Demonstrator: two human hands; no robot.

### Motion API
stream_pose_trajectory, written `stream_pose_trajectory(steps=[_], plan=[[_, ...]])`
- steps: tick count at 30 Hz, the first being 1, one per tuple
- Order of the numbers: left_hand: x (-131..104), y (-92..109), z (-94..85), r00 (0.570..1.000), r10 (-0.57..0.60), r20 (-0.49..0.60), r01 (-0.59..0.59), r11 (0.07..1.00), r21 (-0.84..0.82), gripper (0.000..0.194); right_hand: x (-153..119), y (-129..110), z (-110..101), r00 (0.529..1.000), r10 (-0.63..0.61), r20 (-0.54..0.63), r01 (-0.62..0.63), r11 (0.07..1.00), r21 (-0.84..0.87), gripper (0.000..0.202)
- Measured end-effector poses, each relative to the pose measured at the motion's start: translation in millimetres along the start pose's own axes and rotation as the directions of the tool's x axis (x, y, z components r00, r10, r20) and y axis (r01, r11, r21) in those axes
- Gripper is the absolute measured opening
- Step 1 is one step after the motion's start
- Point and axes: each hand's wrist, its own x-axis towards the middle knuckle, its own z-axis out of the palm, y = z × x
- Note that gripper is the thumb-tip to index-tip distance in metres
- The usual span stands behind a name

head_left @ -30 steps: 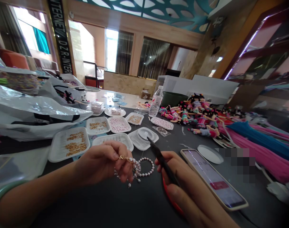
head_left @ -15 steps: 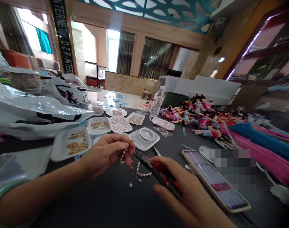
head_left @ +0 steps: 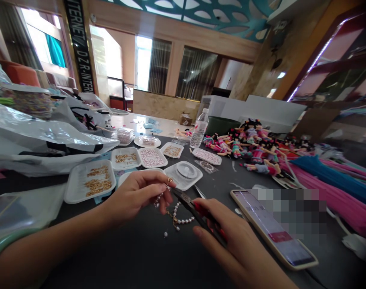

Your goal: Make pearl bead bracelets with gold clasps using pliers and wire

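Observation:
Between the thumb and fingers of my left hand (head_left: pixel 143 194) is a beaded chain (head_left: pixel 158 199) with a small gold piece at its top. My right hand (head_left: pixel 227 233) is closed around red-handled pliers (head_left: pixel 187 201); their tips reach to the fingertips of my left hand, by the gold piece. Whether the jaws grip anything is too small to tell. Below the pliers, white beads on a strand (head_left: pixel 184 220) hang or lie near the dark tabletop, and one loose-looking white bead (head_left: pixel 165 235) shows lower down.
White trays of gold parts (head_left: pixel 89 182) and pink beads (head_left: pixel 152 157) stand beyond my hands, with a lidded-looking tray (head_left: pixel 183 176). A phone (head_left: pixel 273 228) lies at right. Farther back are a plastic bottle (head_left: pixel 199 128), dolls (head_left: pixel 255 148) and a plastic bag (head_left: pixel 50 144) at left.
The pliers' tips have moved slightly up, closer to the gold piece. The bead chain under my left hand has shifted, and the white strand beside the pliers sits slightly higher and farther right.

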Motion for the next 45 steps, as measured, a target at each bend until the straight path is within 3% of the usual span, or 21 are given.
stream_pose_trajectory(steps=[6, 24, 35, 45], plan=[[-0.2, 1.5, 1.1, 1.000, 0.005, 0.010, -0.006, 0.998, 0.060, 0.016, 0.4, -1.5, 0.5, 1.000, -0.006, -0.013, 0.006, 1.000, 0.016, 0.035], [-2.1, -1.4, 3.5, 0.997, 0.040, 0.059, -0.042, 0.999, 0.028, 0.015, 2.0, -5.1, 4.8, 0.989, -0.080, -0.121, 0.088, 0.994, 0.062, 0.025], [-2.4, -1.5, 4.2, 0.996, 0.066, 0.062, -0.066, 0.998, 0.002, 0.016, -4.6, -5.2, 9.0, 0.986, 0.060, -0.154, -0.019, 0.966, 0.259, 0.031], [-2.2, -0.7, 5.2, 0.996, 0.071, 0.054, -0.071, 0.997, 0.004, 0.015, -3.8, -5.4, 8.6, 0.988, 0.068, -0.138, -0.027, 0.960, 0.279, 0.030]])
